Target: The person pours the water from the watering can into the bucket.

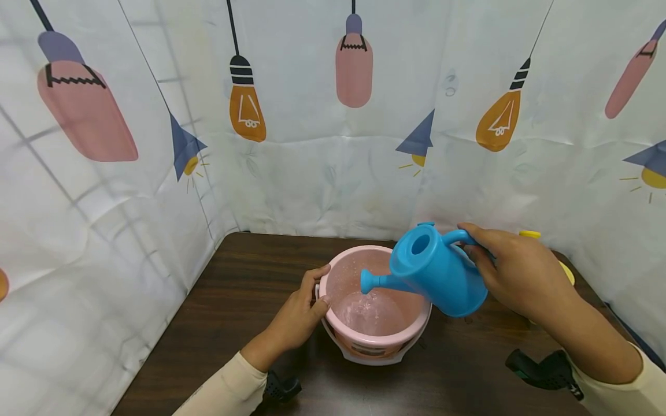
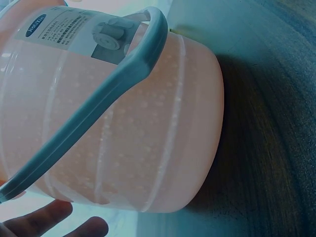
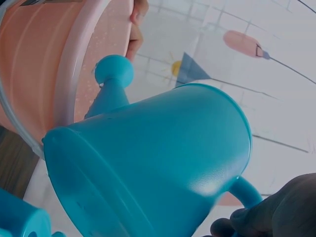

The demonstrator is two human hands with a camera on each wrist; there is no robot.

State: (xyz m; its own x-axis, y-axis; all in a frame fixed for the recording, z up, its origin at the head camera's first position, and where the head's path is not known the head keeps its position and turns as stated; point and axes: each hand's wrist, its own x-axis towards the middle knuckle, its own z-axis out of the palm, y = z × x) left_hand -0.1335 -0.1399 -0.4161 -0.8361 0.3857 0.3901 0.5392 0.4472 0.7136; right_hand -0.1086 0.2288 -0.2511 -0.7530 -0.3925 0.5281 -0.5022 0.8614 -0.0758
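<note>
A pink bucket [image 1: 374,338] stands on the dark wooden table, its pale carrying handle [image 2: 98,111] hanging down along the side. My left hand [image 1: 295,312] grips the bucket's left rim, with fingers and thumb at the edge. In my right hand [image 1: 520,277] is the handle of a blue watering can [image 1: 442,277], tilted so its spout [image 1: 377,281] points into the bucket. Water splashes inside the bucket beneath the spout. The right wrist view shows the can [image 3: 153,158] close up, beside the bucket's rim.
Behind the right hand, a partly hidden object shows a yellow top [image 1: 529,234]. Part of another blue object [image 3: 22,215] appears low in the right wrist view. A white printed curtain [image 1: 322,185] borders the table [image 1: 250,277] at the back and sides.
</note>
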